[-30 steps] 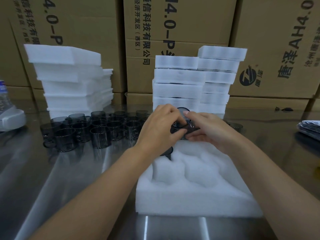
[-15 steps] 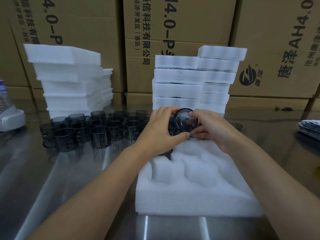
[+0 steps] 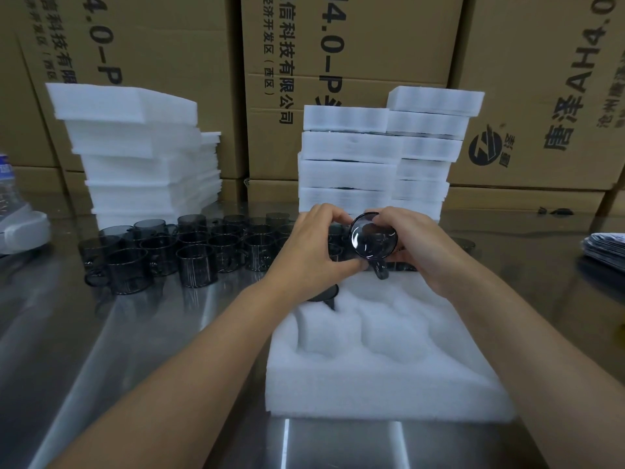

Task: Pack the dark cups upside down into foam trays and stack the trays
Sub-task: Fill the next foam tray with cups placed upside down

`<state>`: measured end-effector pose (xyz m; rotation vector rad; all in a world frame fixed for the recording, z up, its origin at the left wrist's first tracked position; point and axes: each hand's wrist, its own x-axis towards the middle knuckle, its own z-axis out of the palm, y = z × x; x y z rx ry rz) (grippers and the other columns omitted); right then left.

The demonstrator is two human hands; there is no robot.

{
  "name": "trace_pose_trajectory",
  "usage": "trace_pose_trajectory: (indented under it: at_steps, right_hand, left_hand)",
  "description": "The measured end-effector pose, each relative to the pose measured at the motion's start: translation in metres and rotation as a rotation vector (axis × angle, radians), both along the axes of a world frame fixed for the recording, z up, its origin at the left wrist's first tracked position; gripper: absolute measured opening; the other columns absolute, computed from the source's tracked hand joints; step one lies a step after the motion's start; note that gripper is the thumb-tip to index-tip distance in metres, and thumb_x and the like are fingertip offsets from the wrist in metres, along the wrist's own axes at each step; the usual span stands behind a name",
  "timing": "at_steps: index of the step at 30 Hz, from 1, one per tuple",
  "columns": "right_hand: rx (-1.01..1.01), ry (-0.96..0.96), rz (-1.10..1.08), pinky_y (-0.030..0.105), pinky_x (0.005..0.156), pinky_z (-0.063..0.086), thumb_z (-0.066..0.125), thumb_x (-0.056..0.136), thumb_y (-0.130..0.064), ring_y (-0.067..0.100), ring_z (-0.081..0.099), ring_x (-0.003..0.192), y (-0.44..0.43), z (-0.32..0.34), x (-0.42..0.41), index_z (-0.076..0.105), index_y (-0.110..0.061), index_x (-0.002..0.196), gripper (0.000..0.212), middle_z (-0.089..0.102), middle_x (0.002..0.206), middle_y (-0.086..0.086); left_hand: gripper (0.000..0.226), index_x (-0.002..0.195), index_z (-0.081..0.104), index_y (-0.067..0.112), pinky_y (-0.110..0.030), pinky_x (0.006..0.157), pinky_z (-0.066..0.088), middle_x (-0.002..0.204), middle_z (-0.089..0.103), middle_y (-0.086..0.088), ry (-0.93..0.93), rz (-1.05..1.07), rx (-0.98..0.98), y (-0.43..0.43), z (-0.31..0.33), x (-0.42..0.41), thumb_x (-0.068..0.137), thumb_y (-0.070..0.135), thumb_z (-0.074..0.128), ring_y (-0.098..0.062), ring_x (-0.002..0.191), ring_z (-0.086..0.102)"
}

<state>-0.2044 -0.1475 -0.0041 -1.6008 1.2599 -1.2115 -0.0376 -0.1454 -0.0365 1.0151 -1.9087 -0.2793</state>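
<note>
A white foam tray (image 3: 385, 377) with round pockets lies in front of me on the steel table. Both hands hold one dark see-through cup (image 3: 373, 240) over the tray's far edge, its round base tilted toward me and its handle pointing down. My left hand (image 3: 314, 248) grips it from the left, thumb under the base. My right hand (image 3: 419, 245) curls round it from the right. Another dark cup (image 3: 323, 294) sits in the tray's far left pocket, mostly hidden by my left wrist. Several loose dark cups (image 3: 189, 252) stand upright to the left.
A stack of packed foam trays (image 3: 348, 164) rises behind my hands, with a second stack (image 3: 433, 137) beside it. Foam sheets (image 3: 142, 157) are piled at the back left. Cardboard boxes (image 3: 338, 45) wall the back. A dark pile (image 3: 605, 243) lies at the right edge.
The cup has been lifted slightly and turned, so its round base now faces me and its handle hangs down. Both hands stayed around it above the tray's far edge.
</note>
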Motion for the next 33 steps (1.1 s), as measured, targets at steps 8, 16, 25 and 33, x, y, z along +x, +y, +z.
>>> trace_pose_trajectory:
  at_steps: [8, 16, 25, 33]
  right_hand:
    - [-0.021, 0.037, 0.001, 0.029, 0.071, 0.051, 0.060, 0.086, -0.032, 0.014, 0.065, 0.078, -0.002, -0.002, 0.000, 0.073, -0.020, 0.086, 0.018, 0.073, 0.083, -0.003]
    - [-0.061, 0.017, 0.062, 0.027, 0.071, 0.049, 0.062, 0.087, -0.028, 0.002, 0.064, 0.066, 0.003, -0.001, 0.000, 0.073, -0.024, 0.089, 0.013, 0.073, 0.074, -0.009]
    - [-0.042, 0.002, 0.046, 0.026, 0.067, 0.045, 0.058, 0.088, -0.042, 0.000, 0.057, 0.053, 0.005, 0.002, 0.001, 0.074, -0.022, 0.085, 0.026, 0.070, 0.068, -0.009]
    - [-0.015, 0.073, 0.043, 0.042, 0.092, 0.051, 0.059, 0.087, -0.044, 0.027, 0.069, 0.096, 0.008, 0.001, 0.001, 0.074, -0.015, 0.092, 0.033, 0.075, 0.091, 0.008]
  left_hand:
    - [0.054, 0.106, 0.044, 0.035, -0.018, 0.078, 0.038, 0.105, 0.054, 0.023, 0.007, -0.019, 0.009, -0.001, -0.001, -0.002, 0.068, 0.037, 0.082, -0.001, 0.106, 0.049]
    - [0.071, 0.133, 0.044, 0.036, -0.035, 0.096, 0.045, 0.120, 0.055, 0.009, -0.064, -0.040, -0.051, -0.003, -0.003, 0.000, 0.072, 0.032, 0.080, -0.011, 0.114, 0.051]
    - [0.062, 0.125, 0.048, 0.033, -0.029, 0.088, 0.046, 0.113, 0.058, 0.013, -0.061, -0.043, -0.047, -0.003, -0.002, 0.000, 0.072, 0.039, 0.079, -0.007, 0.108, 0.053]
    - [0.046, 0.104, 0.054, 0.039, -0.009, 0.066, 0.040, 0.091, 0.061, 0.024, -0.067, -0.032, 0.066, 0.003, -0.001, -0.001, 0.067, 0.061, 0.070, 0.013, 0.079, 0.055]
